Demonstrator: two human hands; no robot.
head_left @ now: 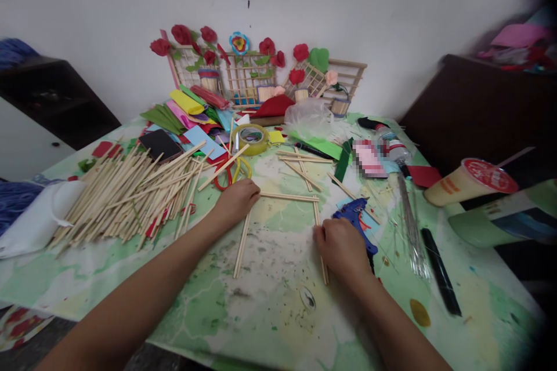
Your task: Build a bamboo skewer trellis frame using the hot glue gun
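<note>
Three pairs of thin wooden sticks lie on the table as three sides of a frame: a top pair (289,196), a left pair (242,249) and a right pair (322,261). My left hand (237,202) is closed at the upper left corner, its fingertips pinching the end of the top pair. Curled fingers of my right hand (343,243) grip the right pair partway down its length. Beside that hand, partly covered by it, lies a blue glue gun (357,213). The fingertips of both hands are partly hidden.
A large heap of wooden sticks (117,200) spreads at left. Scissors (226,175), a tape roll (251,138) and loose sticks (304,156) lie beyond my hands. A drink cup (467,182), wires (409,226) and a black pen (440,272) are at right. Stick lattices with paper flowers (250,72) stand against the wall.
</note>
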